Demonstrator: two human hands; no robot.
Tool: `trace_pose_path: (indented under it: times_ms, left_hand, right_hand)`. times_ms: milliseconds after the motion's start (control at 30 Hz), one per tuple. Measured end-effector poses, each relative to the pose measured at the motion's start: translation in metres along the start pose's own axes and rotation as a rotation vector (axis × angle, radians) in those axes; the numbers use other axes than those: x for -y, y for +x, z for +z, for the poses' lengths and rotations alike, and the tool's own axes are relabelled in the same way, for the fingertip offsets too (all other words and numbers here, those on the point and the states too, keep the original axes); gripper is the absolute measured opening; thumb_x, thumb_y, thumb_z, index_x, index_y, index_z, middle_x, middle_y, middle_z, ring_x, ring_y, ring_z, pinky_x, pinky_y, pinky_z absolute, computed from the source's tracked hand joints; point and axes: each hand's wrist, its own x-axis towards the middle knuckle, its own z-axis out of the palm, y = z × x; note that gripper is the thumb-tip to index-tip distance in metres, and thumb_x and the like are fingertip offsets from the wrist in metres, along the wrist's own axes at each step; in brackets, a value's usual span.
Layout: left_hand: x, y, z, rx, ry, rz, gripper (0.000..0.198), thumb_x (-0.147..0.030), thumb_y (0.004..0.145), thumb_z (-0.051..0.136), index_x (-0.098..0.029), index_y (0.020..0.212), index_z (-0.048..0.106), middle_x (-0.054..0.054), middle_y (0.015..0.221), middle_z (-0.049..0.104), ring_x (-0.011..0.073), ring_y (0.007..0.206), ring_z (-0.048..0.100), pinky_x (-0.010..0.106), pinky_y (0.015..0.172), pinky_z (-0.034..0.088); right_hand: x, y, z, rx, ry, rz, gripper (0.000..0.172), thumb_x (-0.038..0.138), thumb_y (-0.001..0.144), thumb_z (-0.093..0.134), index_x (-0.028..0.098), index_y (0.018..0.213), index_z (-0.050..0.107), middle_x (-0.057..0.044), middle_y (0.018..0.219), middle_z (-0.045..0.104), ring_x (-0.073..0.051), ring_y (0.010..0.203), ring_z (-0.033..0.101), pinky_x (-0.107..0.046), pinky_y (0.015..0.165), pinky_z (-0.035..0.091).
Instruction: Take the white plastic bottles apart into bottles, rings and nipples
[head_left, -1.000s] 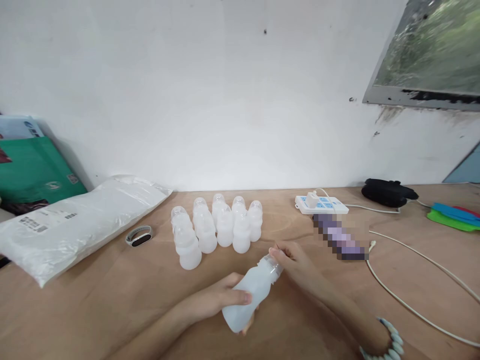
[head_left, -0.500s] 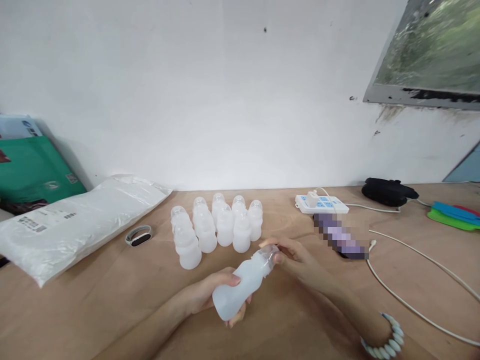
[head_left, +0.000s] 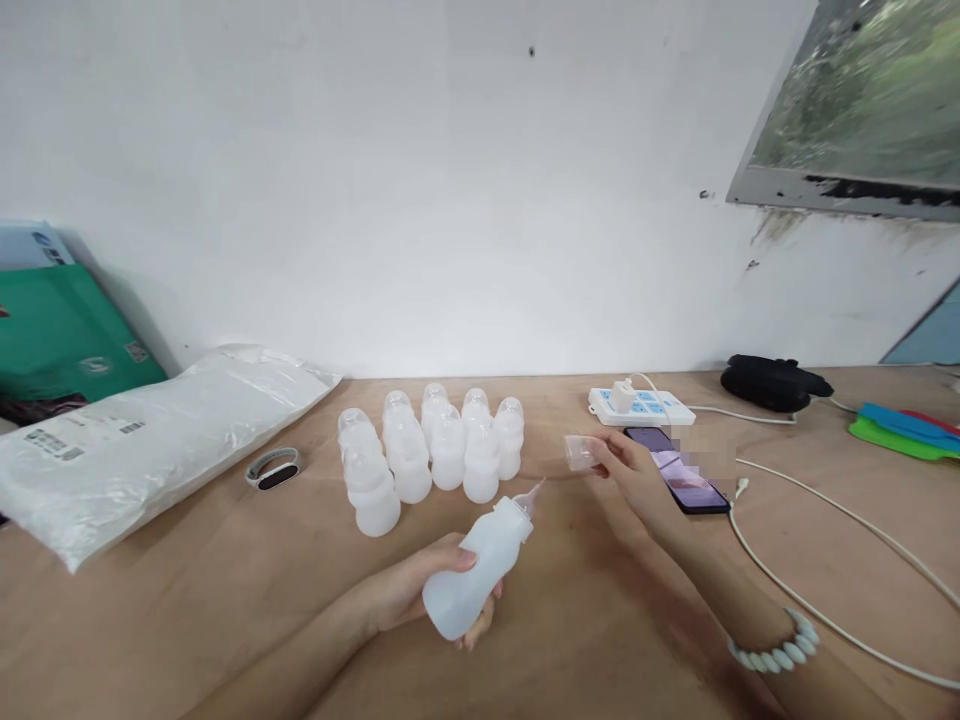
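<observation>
My left hand (head_left: 431, 580) is wrapped round a translucent white squeeze bottle (head_left: 480, 565), tilted with its neck up to the right. A pointed, clear pinkish tip (head_left: 529, 498) sticks out bare from the neck. Off to the right, my right hand (head_left: 628, 470) pinches a clear plastic cap (head_left: 579, 453), apart from the bottle. Behind the held bottle stands a group of several similar white bottles (head_left: 448, 450), upright with clear caps on.
At left lie a white plastic parcel (head_left: 172, 430) and a wristband (head_left: 273, 468). A phone (head_left: 679, 470), a power strip (head_left: 641, 405) and a white cable (head_left: 817, 625) are on the right. A black case (head_left: 776, 382) sits near the wall.
The clear cap has come off the bottle, and my right hand has carried it up and to the right. The pointed tip is now uncovered. My left hand stays nearly still.
</observation>
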Motion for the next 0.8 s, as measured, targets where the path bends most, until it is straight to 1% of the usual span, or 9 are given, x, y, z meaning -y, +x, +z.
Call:
trace_pose_path:
  times_ms: [167,267,333,400,433,500,600,667,800]
  left_hand:
    - [-0.002,-0.001,0.008,-0.113,0.036,0.123,0.044,-0.047,0.075,0.075,-0.013,0.099,0.060,0.009,0.083,0.070,0.0203,0.076,0.063,0.029,0.068,0.045]
    - [-0.004,0.000,0.010,-0.175,0.149,0.133,0.044,-0.044,0.073,0.078,-0.014,0.101,0.060,0.010,0.097,0.069,0.0227,0.090,0.060,0.031,0.077,0.043]
    - [-0.003,0.002,0.011,-0.224,0.242,0.164,0.043,-0.045,0.071,0.079,-0.015,0.097,0.061,0.007,0.093,0.067,0.0211,0.086,0.058,0.030,0.075,0.041]
    - [-0.001,0.005,0.013,-0.261,0.331,0.202,0.042,-0.046,0.069,0.079,-0.016,0.094,0.062,0.003,0.087,0.064,0.0183,0.079,0.054,0.027,0.071,0.039]
    - [0.000,0.006,0.015,-0.270,0.368,0.219,0.042,-0.045,0.069,0.078,-0.016,0.094,0.063,0.002,0.085,0.062,0.0171,0.077,0.052,0.026,0.069,0.038]
    - [0.001,0.009,0.020,-0.272,0.409,0.237,0.041,-0.042,0.070,0.077,-0.016,0.099,0.066,0.001,0.086,0.060,0.0161,0.076,0.049,0.025,0.069,0.037]
    - [0.003,0.009,0.029,-0.282,0.393,0.190,0.043,-0.036,0.070,0.078,-0.015,0.105,0.067,0.002,0.086,0.059,0.0146,0.073,0.047,0.024,0.065,0.036]
    - [0.004,0.009,0.033,-0.311,0.387,0.142,0.042,-0.033,0.068,0.078,-0.014,0.104,0.067,0.000,0.080,0.057,0.0121,0.066,0.044,0.022,0.060,0.034]
    - [0.007,0.007,0.034,-0.328,0.389,0.060,0.040,-0.030,0.067,0.077,-0.014,0.103,0.066,-0.002,0.073,0.055,0.0094,0.057,0.041,0.020,0.051,0.031]
  right_hand:
    - [-0.007,-0.001,-0.002,0.074,-0.179,-0.002,0.023,0.038,0.076,0.068,0.020,0.090,0.071,-0.003,0.081,0.061,-0.019,0.071,0.053,-0.030,0.066,0.038]
    - [0.005,-0.006,0.004,0.071,-0.244,0.007,0.029,0.033,0.074,0.068,0.021,0.101,0.070,-0.004,0.088,0.061,-0.021,0.077,0.056,-0.031,0.068,0.040]
    - [0.018,-0.011,0.008,0.061,-0.246,-0.003,0.034,0.033,0.079,0.063,0.021,0.110,0.067,-0.005,0.088,0.060,-0.023,0.080,0.056,-0.033,0.070,0.041]
    - [0.032,-0.020,0.014,0.120,-0.167,-0.068,0.034,0.034,0.084,0.059,0.021,0.115,0.065,-0.004,0.083,0.059,-0.021,0.077,0.055,-0.033,0.070,0.043]
    - [0.039,-0.025,0.017,0.181,-0.087,-0.124,0.033,0.035,0.084,0.060,0.021,0.114,0.064,-0.003,0.080,0.058,-0.020,0.074,0.054,-0.033,0.070,0.043]
    - [0.053,-0.037,0.023,0.414,0.090,-0.185,0.033,0.037,0.081,0.067,0.022,0.111,0.064,-0.002,0.084,0.060,-0.019,0.075,0.053,-0.031,0.068,0.044]
    - [0.067,-0.051,0.030,0.564,0.263,-0.093,0.032,0.039,0.071,0.077,0.022,0.094,0.063,-0.002,0.086,0.061,-0.018,0.074,0.051,-0.028,0.062,0.042]
    - [0.071,-0.055,0.033,0.565,0.367,-0.017,0.033,0.042,0.068,0.078,0.021,0.089,0.062,0.000,0.079,0.059,-0.016,0.068,0.049,-0.027,0.057,0.039]
    - [0.075,-0.056,0.036,0.412,0.377,0.072,0.029,0.043,0.070,0.074,0.020,0.075,0.057,0.004,0.059,0.049,-0.011,0.054,0.042,-0.024,0.049,0.031]
